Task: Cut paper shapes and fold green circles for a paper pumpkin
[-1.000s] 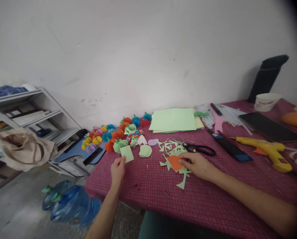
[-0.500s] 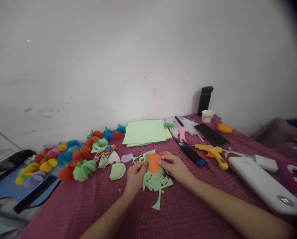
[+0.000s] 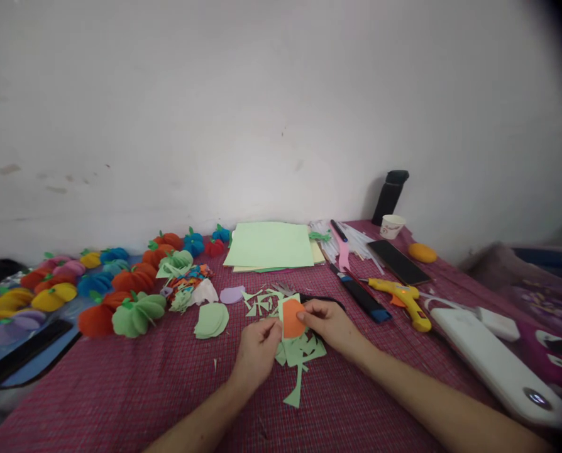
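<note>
A rounded orange paper piece [image 3: 292,319] lies against a pale green paper strip [image 3: 283,303], both held up over the middle of the table. My right hand [image 3: 332,324] pinches them at the right edge, thumb on the orange piece. My left hand [image 3: 260,347] is closed, its fingertips at the left edge of the green strip. Below and behind the hands are light green paper scraps [image 3: 294,393]. Scissors [image 3: 321,298] with dark handles lie just beyond my right hand, partly covered. A stack of cut green paper pieces [image 3: 212,320] rests left of my left hand.
Several colourful paper pumpkins [image 3: 137,313] crowd the left side. Green sheets [image 3: 269,245] lie at the back by the wall. On the right are a yellow glue gun [image 3: 403,301], a cutter [image 3: 366,299], a phone [image 3: 398,261], a white power bank [image 3: 498,362] and a paper cup [image 3: 392,226].
The view has shifted slightly. The orange piece has tilted and now sits over the green strip, whose edges show around it. The scissors behind the hands have come into clearer view.
</note>
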Demonstrator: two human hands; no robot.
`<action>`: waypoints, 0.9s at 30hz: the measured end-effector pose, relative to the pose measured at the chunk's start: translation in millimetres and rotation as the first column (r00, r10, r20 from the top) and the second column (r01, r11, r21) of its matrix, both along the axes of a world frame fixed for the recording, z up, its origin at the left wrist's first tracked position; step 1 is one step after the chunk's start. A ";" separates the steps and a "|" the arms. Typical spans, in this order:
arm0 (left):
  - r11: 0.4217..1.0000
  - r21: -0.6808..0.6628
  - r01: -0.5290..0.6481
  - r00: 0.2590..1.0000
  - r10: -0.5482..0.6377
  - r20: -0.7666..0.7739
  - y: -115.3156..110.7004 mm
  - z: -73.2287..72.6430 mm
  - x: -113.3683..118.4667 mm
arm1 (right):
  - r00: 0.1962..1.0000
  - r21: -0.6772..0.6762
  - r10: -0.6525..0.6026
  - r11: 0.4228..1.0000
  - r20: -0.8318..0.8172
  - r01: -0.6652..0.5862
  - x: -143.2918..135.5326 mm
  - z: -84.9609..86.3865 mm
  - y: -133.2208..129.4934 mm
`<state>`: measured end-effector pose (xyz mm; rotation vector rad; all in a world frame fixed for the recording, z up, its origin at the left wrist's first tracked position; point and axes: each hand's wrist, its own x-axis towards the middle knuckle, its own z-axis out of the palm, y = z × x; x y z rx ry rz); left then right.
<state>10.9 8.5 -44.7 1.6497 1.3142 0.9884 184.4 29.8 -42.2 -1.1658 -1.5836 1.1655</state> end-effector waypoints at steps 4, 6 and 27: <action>1.000 -0.005 -0.023 1.000 0.023 -0.019 -1.8 2.1 2.5 | 1.000 -0.004 -0.015 1.000 0.025 0.015 -2.0 7.5 -5.6; 1.000 -0.014 -0.027 1.000 0.026 -0.010 -2.4 4.4 3.4 | 0.999 0.001 -0.015 1.000 0.033 0.015 -2.1 9.2 -7.1; 0.998 0.067 -0.005 0.998 0.010 -0.066 -4.6 6.2 2.9 | 0.976 0.162 -0.007 0.986 0.217 -0.028 -1.2 10.7 -9.5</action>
